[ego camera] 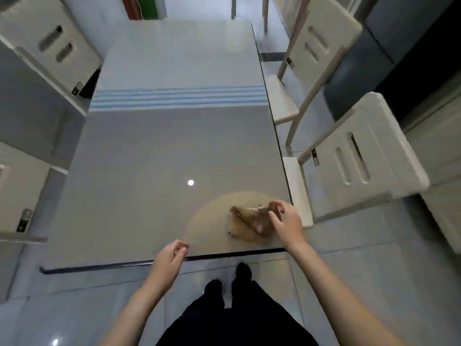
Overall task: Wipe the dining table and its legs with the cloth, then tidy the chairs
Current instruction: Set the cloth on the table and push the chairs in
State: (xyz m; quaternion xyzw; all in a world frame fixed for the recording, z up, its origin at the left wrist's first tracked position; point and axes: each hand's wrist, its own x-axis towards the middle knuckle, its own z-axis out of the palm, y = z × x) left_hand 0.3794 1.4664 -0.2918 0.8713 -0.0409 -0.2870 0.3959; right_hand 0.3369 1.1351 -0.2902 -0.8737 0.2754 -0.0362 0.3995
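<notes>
A long grey glass-topped dining table (154, 151) stretches away from me, with blue stripes across its middle. A crumpled brown cloth (247, 222) lies near the table's near right corner. My right hand (284, 221) rests on the cloth's right side, fingers curled onto it. My left hand (169, 258) hovers over the table's near edge, fingers loosely bent, holding nothing. Two white chairs (354, 156) (311, 46) stand along the right side, their seats partly under the table.
More white chairs (50, 43) (17, 196) line the left side. A dark sofa (389, 46) sits behind the right chairs. My dark-trousered legs and shoes (232, 290) stand on the pale tiled floor at the table's near end.
</notes>
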